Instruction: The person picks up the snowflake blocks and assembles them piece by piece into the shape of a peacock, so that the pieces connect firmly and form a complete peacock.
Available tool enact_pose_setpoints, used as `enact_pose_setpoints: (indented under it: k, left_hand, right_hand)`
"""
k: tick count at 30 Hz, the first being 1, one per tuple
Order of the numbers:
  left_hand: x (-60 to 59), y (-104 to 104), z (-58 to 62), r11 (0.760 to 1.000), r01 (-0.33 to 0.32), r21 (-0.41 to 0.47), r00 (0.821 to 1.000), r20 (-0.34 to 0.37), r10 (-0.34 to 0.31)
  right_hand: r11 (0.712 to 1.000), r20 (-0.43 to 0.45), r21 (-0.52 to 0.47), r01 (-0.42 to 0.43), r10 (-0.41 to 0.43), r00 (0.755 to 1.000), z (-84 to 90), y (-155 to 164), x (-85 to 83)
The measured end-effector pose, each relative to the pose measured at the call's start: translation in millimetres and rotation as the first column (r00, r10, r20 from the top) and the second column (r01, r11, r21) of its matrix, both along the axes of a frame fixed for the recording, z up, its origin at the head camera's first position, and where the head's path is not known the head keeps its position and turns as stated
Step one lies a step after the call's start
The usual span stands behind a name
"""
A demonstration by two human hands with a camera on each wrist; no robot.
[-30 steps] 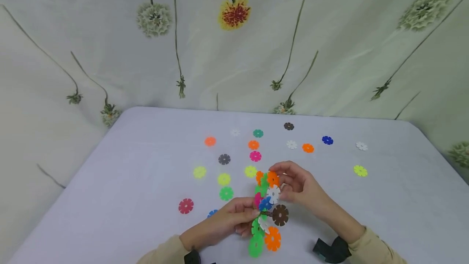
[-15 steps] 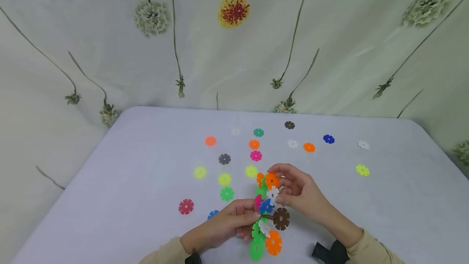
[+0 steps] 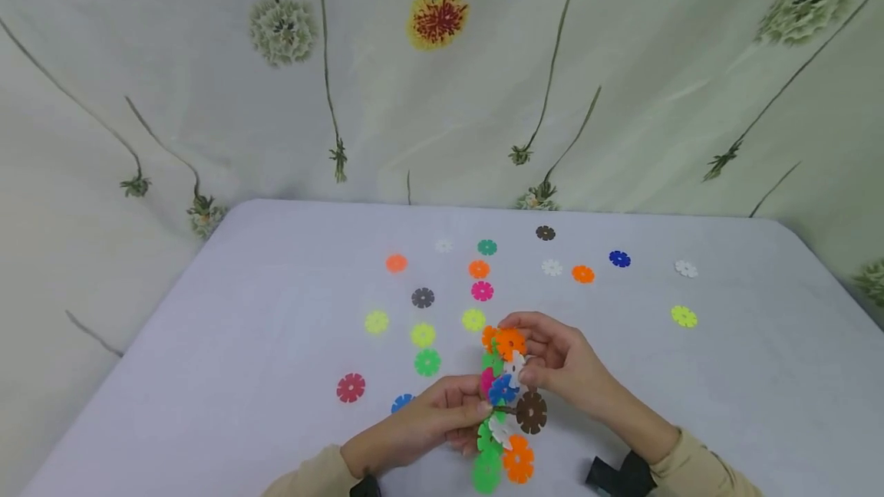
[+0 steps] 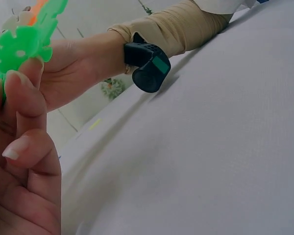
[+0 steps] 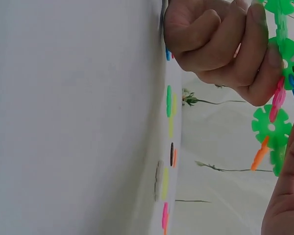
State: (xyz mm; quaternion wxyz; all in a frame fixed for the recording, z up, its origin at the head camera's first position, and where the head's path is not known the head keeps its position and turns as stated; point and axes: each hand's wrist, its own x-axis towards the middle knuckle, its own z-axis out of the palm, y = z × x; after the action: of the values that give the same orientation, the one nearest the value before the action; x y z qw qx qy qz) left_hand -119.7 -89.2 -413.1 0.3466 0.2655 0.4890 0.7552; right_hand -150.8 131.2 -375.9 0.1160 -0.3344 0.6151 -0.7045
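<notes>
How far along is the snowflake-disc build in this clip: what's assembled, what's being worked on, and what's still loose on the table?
Done: a chain of interlocked discs is already joined, from orange at the top to green and orange at the bottom. In hand: the left hand grips the chain's middle, and the right hand pinches the orange disc at its top. Left: many loose discs lie on the table, among them a red disc and a blue disc.

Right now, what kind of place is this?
Probably an indoor tabletop play or recording setup: a white table against a flower-print curtain, loose plastic snowflake discs scattered on it, and two hands holding a joined disc cluster.
</notes>
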Motion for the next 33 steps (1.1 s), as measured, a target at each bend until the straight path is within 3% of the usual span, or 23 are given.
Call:
enact_pose_setpoints:
  k: [8, 19, 23, 25, 26, 30, 31, 33]
  left_hand:
    - [-1.8, 2.1, -0.3, 0.999, -0.013, -0.041, 0.999, -0.047, 0.011]
    - [-2.5, 1.7, -1.3, 0.998, -0.033, -0.045, 0.998, -0.057, 0.031]
    - [-2.7, 2.5, -3.2, 0.999, -0.026, -0.045, 0.995, -0.099, 0.022]
    - [-3.6, 3.6, -4.2, 0.998, -0.027, -0.049, 0.993, -0.119, 0.021]
    - [-4.1, 4.1, -4.5, 0.998, -0.030, -0.058, 0.993, -0.120, 0.023]
    - [-4.3, 4.8, -3.8, 0.997, -0.052, -0.062, 0.991, -0.127, 0.044]
    - [-3.9, 4.6, -3.6, 0.997, -0.054, -0.060, 0.991, -0.128, 0.046]
    - [-2.8, 4.1, -2.7, 0.997, -0.058, -0.053, 0.990, -0.132, 0.051]
  right_hand:
    - [0.980, -0.156, 0.173, 0.100, -0.073, 0.985, 5.3, 4.6, -3.8]
    - [0.968, -0.208, 0.218, 0.123, -0.077, 0.975, 0.5, 8.8, -9.9]
    - [0.954, -0.200, 0.263, 0.143, -0.091, 0.976, -0.9, 19.5, -23.1]
    - [0.902, -0.207, 0.361, 0.236, -0.169, 0.964, 0.0, 30.7, -34.5]
    - [0.853, -0.219, 0.428, 0.298, -0.222, 0.950, 0.4, 37.9, -40.3]
    - [0.565, -0.307, 0.672, 0.478, -0.376, 0.874, 3.1, 64.4, -67.2]
    - [0.508, -0.326, 0.704, 0.496, -0.390, 0.861, 3.0, 69.2, -73.7]
    - [0.425, -0.357, 0.743, 0.517, -0.401, 0.844, 3.3, 75.0, -85.7]
